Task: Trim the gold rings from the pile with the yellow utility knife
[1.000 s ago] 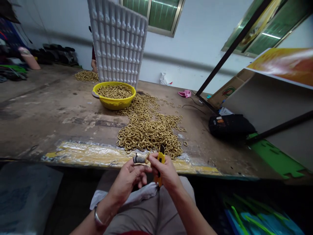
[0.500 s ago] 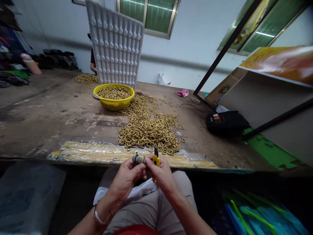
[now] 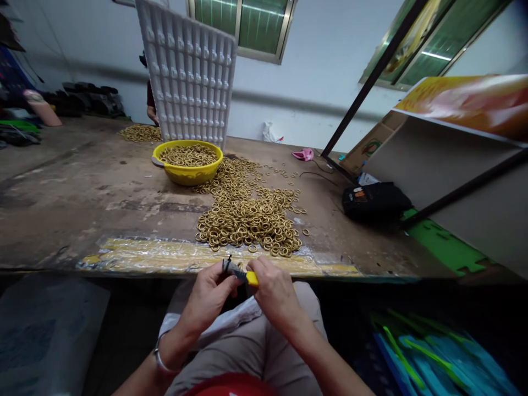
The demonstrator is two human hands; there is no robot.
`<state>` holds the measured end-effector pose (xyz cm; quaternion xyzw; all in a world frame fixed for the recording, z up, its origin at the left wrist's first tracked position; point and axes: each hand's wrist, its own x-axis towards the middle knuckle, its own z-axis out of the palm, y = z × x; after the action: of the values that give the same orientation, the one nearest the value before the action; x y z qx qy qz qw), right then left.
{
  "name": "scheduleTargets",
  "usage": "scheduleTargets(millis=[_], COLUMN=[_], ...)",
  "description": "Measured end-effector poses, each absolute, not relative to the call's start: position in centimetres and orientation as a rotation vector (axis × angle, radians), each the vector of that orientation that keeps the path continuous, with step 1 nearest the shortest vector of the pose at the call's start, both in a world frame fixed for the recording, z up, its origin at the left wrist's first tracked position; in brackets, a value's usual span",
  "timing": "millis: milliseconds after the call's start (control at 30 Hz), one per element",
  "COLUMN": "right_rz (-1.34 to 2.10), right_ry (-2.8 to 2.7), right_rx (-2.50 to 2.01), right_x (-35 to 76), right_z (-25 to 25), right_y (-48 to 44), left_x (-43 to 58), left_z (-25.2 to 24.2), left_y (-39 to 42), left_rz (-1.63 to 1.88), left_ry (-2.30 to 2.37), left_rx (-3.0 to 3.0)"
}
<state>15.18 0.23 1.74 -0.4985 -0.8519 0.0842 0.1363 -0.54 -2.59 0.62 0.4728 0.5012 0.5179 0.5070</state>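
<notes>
My left hand (image 3: 210,297) is closed round a short grey rod (image 3: 229,266) with a black band tied near its end. In my right hand (image 3: 274,289) is a yellow utility knife (image 3: 252,279), its dark blade pointing left and lying against or just in front of the rod. Whether the blade touches the rod or a ring on it I cannot tell. Both hands are over my lap, at the table's front edge. Just beyond them spreads a pile of brass-coloured rings (image 3: 247,217).
A yellow basin (image 3: 190,175) full of rings stands behind the pile, before an upright white moulded panel (image 3: 190,77). Another ring heap (image 3: 140,133) lies far left, near a partly hidden person. A black bag (image 3: 375,201) and dark metal frame (image 3: 371,82) are at right.
My right hand has turned over, swinging the knife from blade-up to blade pointing left at the rod. My left hand still holds the rod. The whole view has shifted slightly.
</notes>
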Motion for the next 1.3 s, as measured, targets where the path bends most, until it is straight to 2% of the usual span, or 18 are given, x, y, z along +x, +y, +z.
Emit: scheduleTargets(millis=[200,400,667,767,933,1000,1300], right_rz=[0.014,0.048,-0.002,0.269,1.338,1.574,1.460], right_ry=[-2.360,-2.292,-2.379,-2.194,-1.617,-1.509,-1.678], right_rx=[-1.908,-1.702,-1.783,-1.659,-1.365,-1.266,-1.075], right_x=[17.7,17.9,15.9,16.5,16.7,16.4,15.8], right_z=[-0.3,-1.8,-3.2,-2.9,-0.4,0.8,1.9], right_y=[4.5,7.8,10.6,10.6,8.2,7.0,3.7], left_x=[-1.1,-0.9,-1.1,-1.5,-0.8,-0.3,-0.2], left_z=[1.3,-1.6,-3.6,-3.9,-4.2,-3.9,-1.5], left_y=[-3.7,-2.5,-1.4,-1.0,0.2,0.5,-0.9], left_rz=[1.098,1.187,1.238,1.181,1.138,1.166,1.096], left_ry=[1.134,1.070,0.943,0.779,0.873,0.907,0.702], left_rx=[1.215,1.019,0.618,0.475,0.442,0.488,0.533])
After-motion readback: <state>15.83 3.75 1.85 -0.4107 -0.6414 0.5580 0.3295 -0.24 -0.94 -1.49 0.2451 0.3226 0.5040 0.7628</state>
